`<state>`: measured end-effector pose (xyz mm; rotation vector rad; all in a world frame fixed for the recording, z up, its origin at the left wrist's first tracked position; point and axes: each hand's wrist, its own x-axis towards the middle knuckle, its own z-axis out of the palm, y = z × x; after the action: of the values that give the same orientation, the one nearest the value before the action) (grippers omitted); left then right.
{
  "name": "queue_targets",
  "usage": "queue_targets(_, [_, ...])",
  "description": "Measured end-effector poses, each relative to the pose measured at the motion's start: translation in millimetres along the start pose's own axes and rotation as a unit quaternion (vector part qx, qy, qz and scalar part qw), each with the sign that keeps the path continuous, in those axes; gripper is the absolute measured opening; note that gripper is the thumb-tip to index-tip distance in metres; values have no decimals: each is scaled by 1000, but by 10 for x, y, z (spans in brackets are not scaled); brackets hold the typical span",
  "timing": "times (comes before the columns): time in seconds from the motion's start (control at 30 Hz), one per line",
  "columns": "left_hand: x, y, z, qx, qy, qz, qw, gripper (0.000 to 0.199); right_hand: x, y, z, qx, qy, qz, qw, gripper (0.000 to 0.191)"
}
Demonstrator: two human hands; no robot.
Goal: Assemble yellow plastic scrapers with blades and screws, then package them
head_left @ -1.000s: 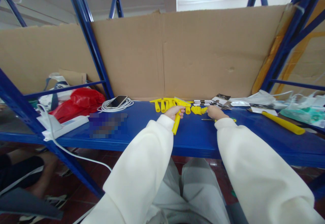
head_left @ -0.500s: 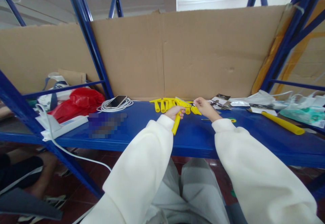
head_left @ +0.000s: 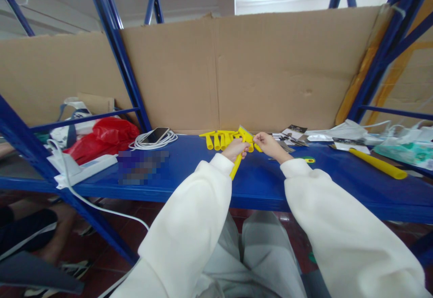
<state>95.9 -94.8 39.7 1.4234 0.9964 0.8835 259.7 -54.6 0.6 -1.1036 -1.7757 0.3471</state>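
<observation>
My left hand is wrapped round the handle of a yellow scraper, whose wide head points up and away from me. Close to the right side of that head, my right hand has its fingertips pinched together; whatever they hold is too small to name. Several yellow scrapers stand in a row behind my left hand, against the cardboard. Below my right wrist lies a small yellow-green tool, partly hidden by the sleeve.
On the blue shelf, a phone rests on a coiled white cable. Further left are a white power strip and a red bag. Rightward lie black-and-white cards and a long yellow handle. A person's leg shows lower left.
The scraper in my left hand has turned, its head now raised and angled. My right hand has moved left and slightly down, nearer to the head.
</observation>
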Motion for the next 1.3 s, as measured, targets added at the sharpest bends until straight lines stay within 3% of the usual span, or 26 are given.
queue_targets(0.27, [13, -16, -7, 3, -4, 12, 1000, 28, 3, -75, -26, 25, 15, 35, 999, 12])
queue_targets(0.5, [-22, -2, -12, -1, -7, 13, 1000, 28, -8, -100, -5, 98, 27, 94, 990, 27])
queue_targets(0.73, [-42, 11, -16, -4, -16, 14, 1000, 28, 4, -89, 33, 125, 96, 107, 982, 39])
queue_targets(0.9, [-44, 24, -20, -28, -23, 1, 999, 27, -19, -108, 13, 121, 113, 142, 976, 44])
queue_targets(1.13, [-28, 34, -40, -60, -50, -12, 997, 24, -37, -126, -7, 228, 55, 179, 955, 47])
queue_targets(1.3, [3, 19, -59, -63, -69, -8, 996, 25, -41, -134, -15, 268, 43, 168, 948, 47])
